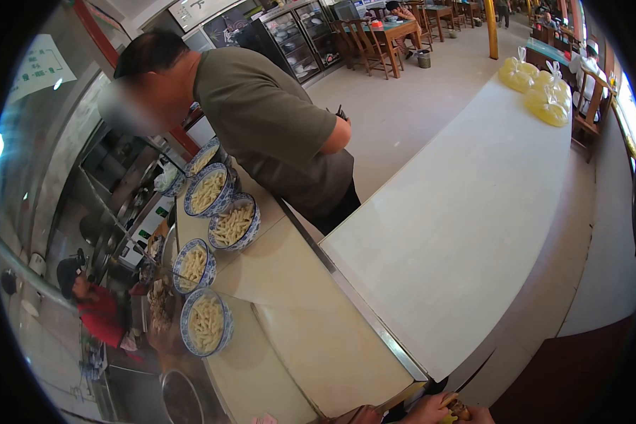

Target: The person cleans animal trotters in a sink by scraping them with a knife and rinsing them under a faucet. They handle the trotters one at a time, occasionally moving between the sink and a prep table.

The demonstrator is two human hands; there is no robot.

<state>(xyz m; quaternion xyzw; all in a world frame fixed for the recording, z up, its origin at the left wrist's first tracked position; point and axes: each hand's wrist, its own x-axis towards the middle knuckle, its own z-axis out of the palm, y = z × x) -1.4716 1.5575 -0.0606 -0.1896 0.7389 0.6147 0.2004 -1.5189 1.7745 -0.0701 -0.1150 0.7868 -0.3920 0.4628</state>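
Note:
At the bottom edge, my left hand (427, 410) and my right hand (480, 415) are close together, fingers closed around a small yellow-brown item (457, 408) that I cannot make out. Just above them is the corner of a long white tabletop (459, 226). A tiled counter (311, 325) runs beside it to the left. Several blue-and-white bowls of pale, thick strips line this counter, the nearest bowl (206, 322) at its left edge.
A person in an olive shirt (261, 120) stands by the counter. Behind glass at left is a person in red (102, 318) near a large pot (181, 397). Bags of yellow liquid (546, 106) lie at the white table's far end. Wooden chairs and tables stand beyond.

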